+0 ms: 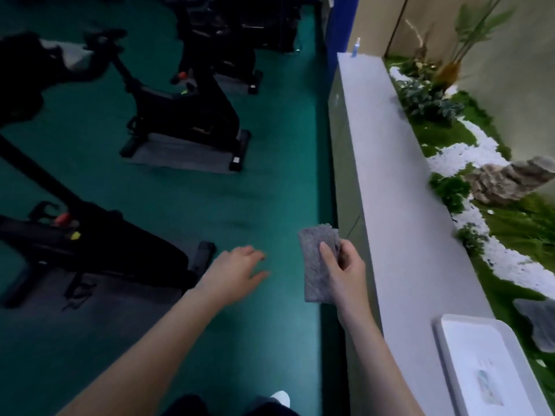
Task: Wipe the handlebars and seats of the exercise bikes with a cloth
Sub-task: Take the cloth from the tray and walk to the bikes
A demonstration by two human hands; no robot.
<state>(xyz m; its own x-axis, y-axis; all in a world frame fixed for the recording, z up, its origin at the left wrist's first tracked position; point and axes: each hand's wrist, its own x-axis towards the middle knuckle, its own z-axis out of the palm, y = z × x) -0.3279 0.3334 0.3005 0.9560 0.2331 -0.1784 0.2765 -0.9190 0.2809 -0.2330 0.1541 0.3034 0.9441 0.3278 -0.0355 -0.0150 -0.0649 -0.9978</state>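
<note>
1. At the near edge, a white shoe (281,398) is seen on the green floor (270,190). To the near right, a white tray (474,352) is set on a grey ledge (390,190).
2. The grey cloth (313,274) is grasped in the right hand (345,271), with the thumb laid across its face. It is held in the air beside the ledge and is clear of every bike.
3. The left hand (234,271) is released, its fingers loosely spread above the floor, and nothing is held in it.
4. The nearest exercise bike (105,244) is stood on a grey mat at the near left, apart from both hands.
5. Beyond the ledge on the right, a planted bed is noted, with white pebbles (468,151), a rock (504,181) and green plants (429,100).
6. A second exercise bike (192,106) is stood farther back on its own mat.
7. A third bike (216,34) is dimly seen at the far end of the row. A small bottle (356,47) is placed upright on the far end of the ledge.
</note>
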